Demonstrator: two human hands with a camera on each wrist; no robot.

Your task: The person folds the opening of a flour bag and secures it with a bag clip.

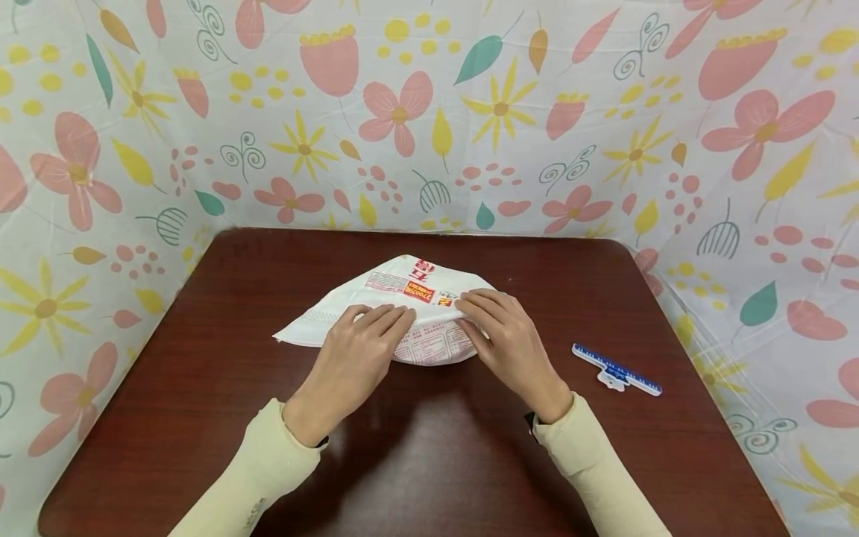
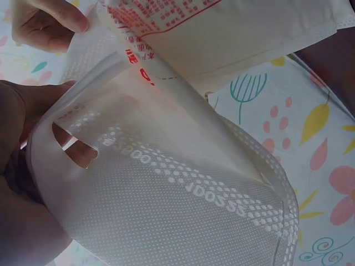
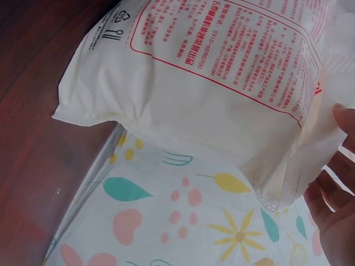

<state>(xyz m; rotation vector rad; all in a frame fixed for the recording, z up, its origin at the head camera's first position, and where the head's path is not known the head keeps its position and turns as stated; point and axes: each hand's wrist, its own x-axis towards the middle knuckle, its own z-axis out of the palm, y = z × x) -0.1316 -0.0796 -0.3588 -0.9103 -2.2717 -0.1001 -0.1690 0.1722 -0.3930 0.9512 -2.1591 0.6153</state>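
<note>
A white plastic bag (image 1: 362, 287) with red and yellow print stands on the table, its upper part folded over toward the person. My left hand (image 1: 359, 354) grips the folded edge near the middle, with fingers over the top. Farther along the same edge, my right hand (image 1: 513, 339) pinches the fold between thumb and fingers. In the left wrist view the bag's dotted top (image 2: 166, 188) has a cut-out handle slot near my left hand (image 2: 28, 166). The right wrist view shows the bag's full lower body (image 3: 183, 111) with red text, and my right hand (image 3: 335, 188) at the edge.
To the right of the bag lies a blue and white sealing clip (image 1: 616, 371) on the dark reddish-brown table (image 1: 221, 358). A floral cloth (image 1: 429, 127) hangs behind the table and along both sides.
</note>
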